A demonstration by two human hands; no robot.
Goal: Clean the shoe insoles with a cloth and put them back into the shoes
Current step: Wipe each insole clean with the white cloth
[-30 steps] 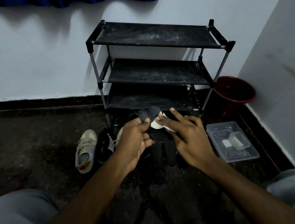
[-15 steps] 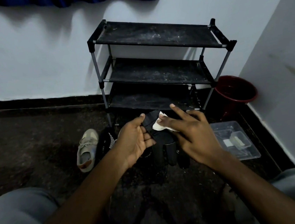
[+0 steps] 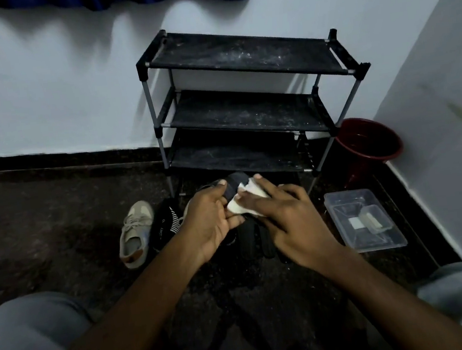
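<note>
Well out from the shoe rack [image 3: 240,67], to the left of its left legs, a beige shoe [image 3: 136,234] lies on the dark floor with its toe towards the wall and its opening towards you. Just beside it, closer to the rack's left legs, is a black thing with white stripes [image 3: 169,222]. The light is too dim to tell whether it is a shoe or a sock.

Your left hand [image 3: 212,220] is in front of the rack's bottom shelf, on its left half. The thumb lies on top of the dark insole [image 3: 235,183] and the fingers curl under it, so you grip the insole from its left side. The insole is held off the floor with its rounded end pointing at the bottom shelf. The rest of it is hidden under the white cloth [image 3: 237,207] and your hands.

Your right hand [image 3: 293,222] comes in from the rack's right half. Its fingers are stretched out and spread, and they press the cloth flat against the insole. The thumb rests on the cloth too, and no finger curls round anything.

Under both hands, dark footwear [image 3: 247,242] stands on the floor in front of the rack, too dim to count.

In front of the rack's right legs and a little to their right is a clear plastic box [image 3: 341,219] with a smaller clear tub [image 3: 371,215] inside it. A red bucket [image 3: 377,159] stands just right of the rack, in the corner.
</note>
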